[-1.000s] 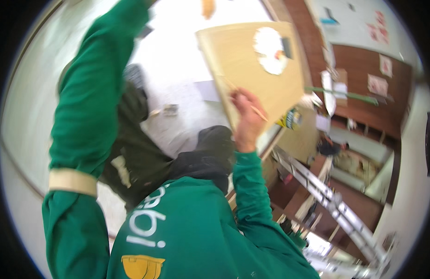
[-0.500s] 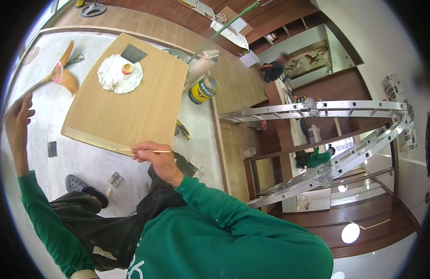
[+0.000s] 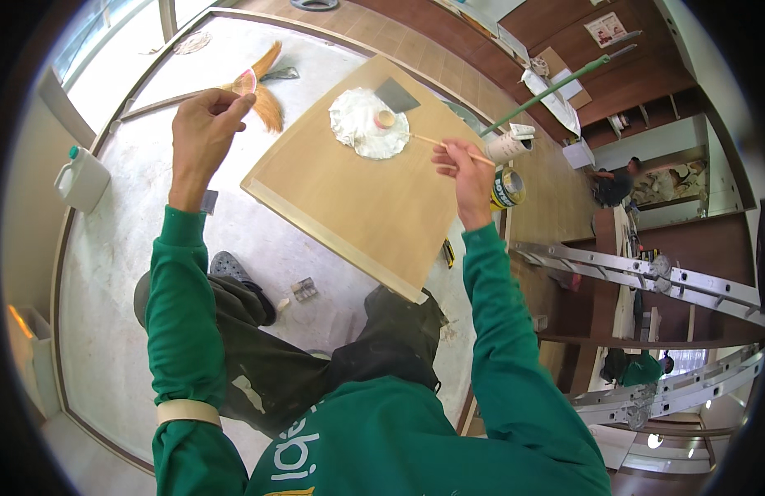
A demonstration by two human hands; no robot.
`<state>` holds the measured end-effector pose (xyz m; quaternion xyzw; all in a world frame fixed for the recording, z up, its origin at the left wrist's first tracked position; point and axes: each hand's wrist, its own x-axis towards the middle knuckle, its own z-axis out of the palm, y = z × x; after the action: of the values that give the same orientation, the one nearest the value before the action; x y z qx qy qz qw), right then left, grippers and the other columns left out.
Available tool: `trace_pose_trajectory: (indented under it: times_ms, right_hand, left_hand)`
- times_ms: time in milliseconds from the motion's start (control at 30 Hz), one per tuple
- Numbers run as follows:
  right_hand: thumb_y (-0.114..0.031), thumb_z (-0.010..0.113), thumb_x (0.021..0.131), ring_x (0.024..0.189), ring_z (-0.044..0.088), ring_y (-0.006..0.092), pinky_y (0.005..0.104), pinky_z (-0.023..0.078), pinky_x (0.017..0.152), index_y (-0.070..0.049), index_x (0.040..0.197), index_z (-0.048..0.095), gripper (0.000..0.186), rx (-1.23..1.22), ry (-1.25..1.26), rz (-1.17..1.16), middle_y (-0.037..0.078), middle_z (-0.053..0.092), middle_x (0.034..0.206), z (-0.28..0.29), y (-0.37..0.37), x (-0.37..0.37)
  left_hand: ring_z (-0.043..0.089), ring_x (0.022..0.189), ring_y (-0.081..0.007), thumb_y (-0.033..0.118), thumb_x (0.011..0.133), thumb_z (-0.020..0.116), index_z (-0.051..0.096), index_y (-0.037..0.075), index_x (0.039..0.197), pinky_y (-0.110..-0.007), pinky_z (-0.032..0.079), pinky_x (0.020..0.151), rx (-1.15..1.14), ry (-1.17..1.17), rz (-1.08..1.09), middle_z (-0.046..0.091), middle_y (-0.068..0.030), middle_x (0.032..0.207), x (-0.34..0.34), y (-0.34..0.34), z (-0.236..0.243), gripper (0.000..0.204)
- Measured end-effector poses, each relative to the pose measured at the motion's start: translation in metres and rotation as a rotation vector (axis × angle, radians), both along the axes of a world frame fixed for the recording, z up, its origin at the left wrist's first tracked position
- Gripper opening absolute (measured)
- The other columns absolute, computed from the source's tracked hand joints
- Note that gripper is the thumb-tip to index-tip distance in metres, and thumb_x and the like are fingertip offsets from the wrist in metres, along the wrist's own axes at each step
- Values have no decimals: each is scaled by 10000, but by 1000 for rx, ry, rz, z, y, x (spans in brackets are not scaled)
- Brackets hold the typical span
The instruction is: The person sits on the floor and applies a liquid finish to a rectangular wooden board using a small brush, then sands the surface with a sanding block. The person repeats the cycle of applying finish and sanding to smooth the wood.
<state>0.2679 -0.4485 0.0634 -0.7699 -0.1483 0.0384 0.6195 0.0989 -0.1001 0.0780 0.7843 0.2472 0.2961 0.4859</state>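
The right hand (image 3: 467,175) pinched a slender stick (image 3: 428,140) above the desk's (image 3: 357,215) right side, tip leftward, near the small cup (image 3: 385,121). The raised left hand (image 3: 204,136) curled its fingers; any hold could not be told. A light, steady grip seemed advisable.

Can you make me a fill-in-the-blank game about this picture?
1. The thin tool is in the person's ____ hand.
2. The person's long sleeves are coloured ____.
3. The plastic jug with a green cap is coloured ____.
4. The broom lies on the ____.

Missing words: right; green; white; floor.
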Motion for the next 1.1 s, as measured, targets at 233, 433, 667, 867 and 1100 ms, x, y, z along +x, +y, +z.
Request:
trace_pose_trajectory:
  times_ms: [233,433,667,867,1100]
  right_hand:
    - [-219,652,954,766,722,141,270,540,649,4,1032,760,259,-275,-134,-23,74,766,886,-31,45,86]
    - [-215,668,915,759,715,128,261,542,677,9,1001,777,264,-464,-244,74,71,768,848,-53,57,108]
    - [-230,662,900,756,723,142,261,554,718,18,951,781,280,-404,-217,53,92,773,827,-45,60,106]
    - [-217,648,926,767,729,138,258,537,668,2,998,781,266,-391,-177,41,91,778,857,-42,63,103]
    - [-199,648,908,767,737,161,281,554,695,8,973,776,252,-232,-119,-46,100,777,846,-41,55,95]
  left_hand:
    - [722,699,-177,325,901,741,761,-51,978,-294,566,670,26,10,-9,743,-134,796,8,-13,9,384]
    - [719,694,-179,320,895,745,757,-62,981,-297,563,666,5,68,-14,746,-142,805,13,-3,-5,392]
    - [719,694,-173,313,905,744,761,-56,975,-295,567,659,16,52,-8,745,-135,794,22,-3,-3,376]
    - [723,695,-172,312,906,748,762,-53,978,-290,571,657,14,57,-6,746,-130,794,23,-1,-5,372]
    - [729,703,-175,317,904,750,762,-51,977,-292,572,661,30,84,17,751,-131,805,20,6,-7,375]
